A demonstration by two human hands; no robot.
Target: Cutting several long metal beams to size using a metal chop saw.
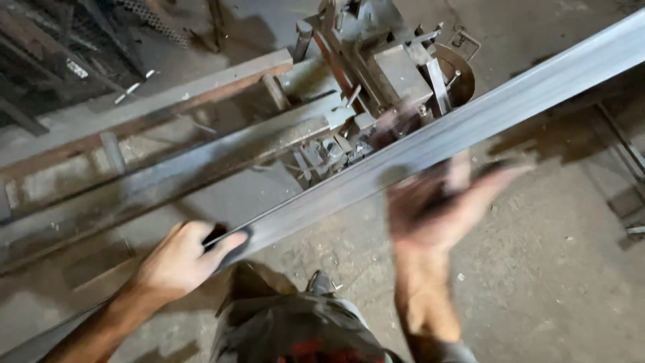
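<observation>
A person looks down at their own two bare hands over a dusty concrete workshop floor (pixel 537 269). The left hand (pixel 181 259) is clenched around the near end of a long, flat, grey steel bar (pixel 430 138), thumb on top. The bar is lifted clear of the floor and runs diagonally up and away from that hand, past the right hand, out of the top right corner. The right hand (pixel 440 205) is blurred, palm open with fingers spread, just under the bar's middle; whether it touches the steel cannot be told. Judging by this, the bar is picked up and in mid-carry, not yet set on anything. Beyond the hands stands a rusty metal cutting jig (pixel 376 81) beside long steel rails (pixel 168 101). No containers are visible.
</observation>
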